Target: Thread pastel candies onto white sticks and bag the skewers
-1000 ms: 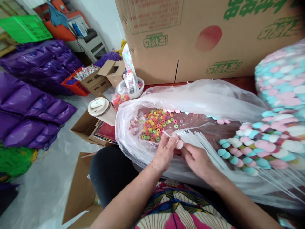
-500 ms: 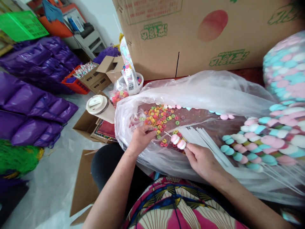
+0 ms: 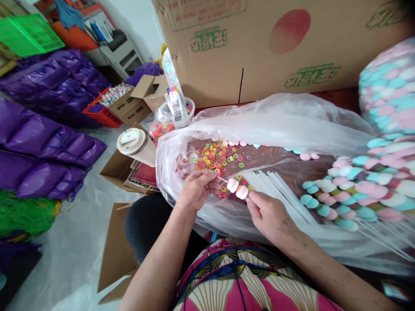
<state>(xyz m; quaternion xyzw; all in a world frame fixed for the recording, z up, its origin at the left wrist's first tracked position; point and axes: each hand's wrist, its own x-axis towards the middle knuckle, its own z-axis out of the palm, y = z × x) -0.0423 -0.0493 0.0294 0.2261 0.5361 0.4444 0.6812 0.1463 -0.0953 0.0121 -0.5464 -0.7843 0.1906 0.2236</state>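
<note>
My right hand (image 3: pixel 270 214) is closed around the lower end of a marshmallow skewer (image 3: pixel 237 188). Pink-and-white marshmallows with an orange ring between them sit on its thin white stick. The bare tip points up and left to my left hand (image 3: pixel 197 188), whose thumb and forefinger pinch a small reddish cereal ring (image 3: pixel 217 175) at that tip. My fingers hide most of the ring. Just beyond lies a pile of colourful cereal rings (image 3: pixel 215 155) on clear plastic sheeting (image 3: pixel 275 116). Loose white sticks (image 3: pixel 279 192) are fanned out beside my right hand.
Filled marshmallow skewers (image 3: pixel 353 194) are heaped at the right, below a big bag of marshmallows (image 3: pixel 389 86). A large cardboard box (image 3: pixel 259 56) stands behind. On the left are a lidded cup (image 3: pixel 132 142), a white tub (image 3: pixel 191 114) and purple bundles (image 3: pixel 42 151).
My left hand has moved from the cereal pile to the stick's tip, bringing a ring. My right hand has shifted slightly left and up with the skewer.
</note>
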